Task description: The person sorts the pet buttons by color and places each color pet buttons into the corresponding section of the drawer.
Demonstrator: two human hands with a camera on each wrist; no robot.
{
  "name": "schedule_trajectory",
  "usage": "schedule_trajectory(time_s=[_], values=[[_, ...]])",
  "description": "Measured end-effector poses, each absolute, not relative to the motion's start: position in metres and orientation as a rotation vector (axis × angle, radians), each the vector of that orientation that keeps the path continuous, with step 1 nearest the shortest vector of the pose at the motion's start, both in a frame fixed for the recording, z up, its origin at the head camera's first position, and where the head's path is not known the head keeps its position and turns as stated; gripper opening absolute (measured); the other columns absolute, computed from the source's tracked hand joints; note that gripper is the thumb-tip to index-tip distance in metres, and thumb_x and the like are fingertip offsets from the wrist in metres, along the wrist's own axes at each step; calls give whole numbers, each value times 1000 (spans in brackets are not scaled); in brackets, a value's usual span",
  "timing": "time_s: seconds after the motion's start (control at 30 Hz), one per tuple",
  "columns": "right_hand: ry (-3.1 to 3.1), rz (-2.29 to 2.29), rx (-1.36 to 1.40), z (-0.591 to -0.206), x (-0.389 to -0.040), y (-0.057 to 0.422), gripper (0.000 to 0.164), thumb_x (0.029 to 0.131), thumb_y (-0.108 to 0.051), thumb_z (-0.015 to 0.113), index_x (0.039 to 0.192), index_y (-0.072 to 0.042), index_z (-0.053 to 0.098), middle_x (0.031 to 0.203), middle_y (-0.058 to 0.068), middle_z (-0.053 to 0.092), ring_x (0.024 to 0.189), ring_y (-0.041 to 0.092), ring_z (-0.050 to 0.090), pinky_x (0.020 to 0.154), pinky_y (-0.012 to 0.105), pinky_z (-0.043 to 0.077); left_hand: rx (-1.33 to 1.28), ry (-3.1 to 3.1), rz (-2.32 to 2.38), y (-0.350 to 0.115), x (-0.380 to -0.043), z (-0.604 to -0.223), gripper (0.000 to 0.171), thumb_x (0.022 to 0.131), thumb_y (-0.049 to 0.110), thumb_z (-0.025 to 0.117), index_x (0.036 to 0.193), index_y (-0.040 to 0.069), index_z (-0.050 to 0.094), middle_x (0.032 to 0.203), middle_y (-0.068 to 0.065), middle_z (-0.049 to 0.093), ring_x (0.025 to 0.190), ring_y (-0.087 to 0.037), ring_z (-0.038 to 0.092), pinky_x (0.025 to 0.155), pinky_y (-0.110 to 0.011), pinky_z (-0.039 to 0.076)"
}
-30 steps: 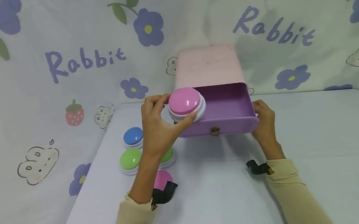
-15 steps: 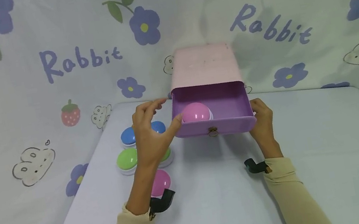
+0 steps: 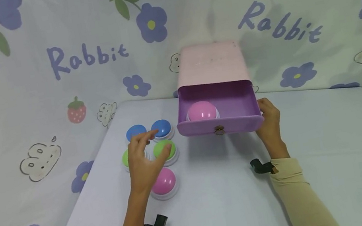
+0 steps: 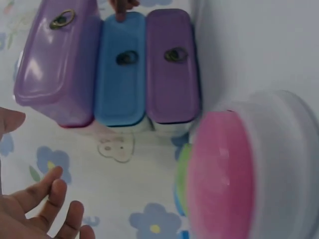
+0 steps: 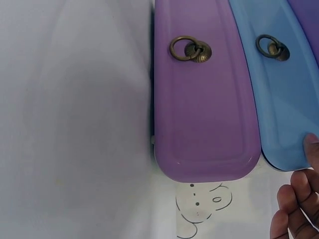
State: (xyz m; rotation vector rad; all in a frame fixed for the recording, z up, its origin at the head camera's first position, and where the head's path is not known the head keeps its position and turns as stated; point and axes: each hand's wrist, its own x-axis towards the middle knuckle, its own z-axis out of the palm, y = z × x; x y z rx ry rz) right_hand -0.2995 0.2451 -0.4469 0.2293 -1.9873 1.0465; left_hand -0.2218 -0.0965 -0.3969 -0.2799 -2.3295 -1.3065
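Note:
A pink drawer cabinet [image 3: 210, 63] stands with its purple top drawer [image 3: 217, 126] pulled out. One pink buzzer button [image 3: 201, 111] on a white base lies inside, at the drawer's left. My left hand [image 3: 143, 168] hovers over the other buttons with fingers spread, holding nothing. Beneath it are two green buttons [image 3: 163, 149], two blue ones [image 3: 161, 128] and a pink one [image 3: 164, 181]. At the cabinet's right side, my right hand [image 3: 269, 119] grips the edge; the right wrist view has its thumb on the blue middle drawer [image 5: 279, 99], fingers curled alongside.
Below the blue drawer is another purple drawer [image 5: 209, 114] with a ring pull [image 5: 185, 49]. White cloth covers the table [image 3: 226, 202]. A flower-printed cloth [image 3: 78, 26] hangs close behind the cabinet.
The left hand has set the pink button down in the open drawer and let it go. It has since moved left and down over the other buttons. My right hand stays put.

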Motion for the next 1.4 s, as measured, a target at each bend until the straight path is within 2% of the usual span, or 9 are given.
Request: schedule_trajectory(time_s=[0.2,0.4,0.7,0.93,1.13,1.4], values=[[-1987,1038,218,-448,-300,248,10,76,9,57,79,7,67,81,15,60,72,21,54,64,16,36,-193,-2422,-1339,-106,-209,-415,44,74,36,75,115,26,61,113,7,48,103,-15,42,86,-43,36],[-1994,1039,210,-446,-299,249,11,75,9,57,80,7,68,81,15,59,73,21,54,63,16,35,-153,-2491,-1333,-113,-199,-426,45,74,36,76,115,24,61,112,4,47,103,-15,42,86,-45,37],[-1974,1050,215,-445,-300,249,11,75,8,58,81,8,67,80,16,59,74,22,55,66,15,36,-143,-2552,-1243,-126,-186,-443,53,70,35,78,117,18,60,110,2,48,101,-15,41,82,-44,37],[-1977,1050,202,-448,-301,249,14,74,8,55,81,7,68,78,15,59,72,22,54,64,17,36,-121,-2598,-1188,-132,-180,-449,55,68,38,80,117,22,60,110,4,47,103,-13,39,81,-39,35],[-1992,1060,214,-448,-299,249,15,75,9,55,82,7,68,80,16,59,73,21,53,63,17,35,-83,-2680,-1162,-133,-171,-452,59,70,43,77,120,21,57,111,3,45,107,-14,36,80,-41,37],[-2023,1059,198,-448,-298,245,14,78,5,56,84,6,69,81,15,59,72,20,53,64,17,36,-46,-2717,-1149,-134,-162,-459,68,65,43,80,124,19,54,113,2,43,108,-14,34,80,-41,38]])
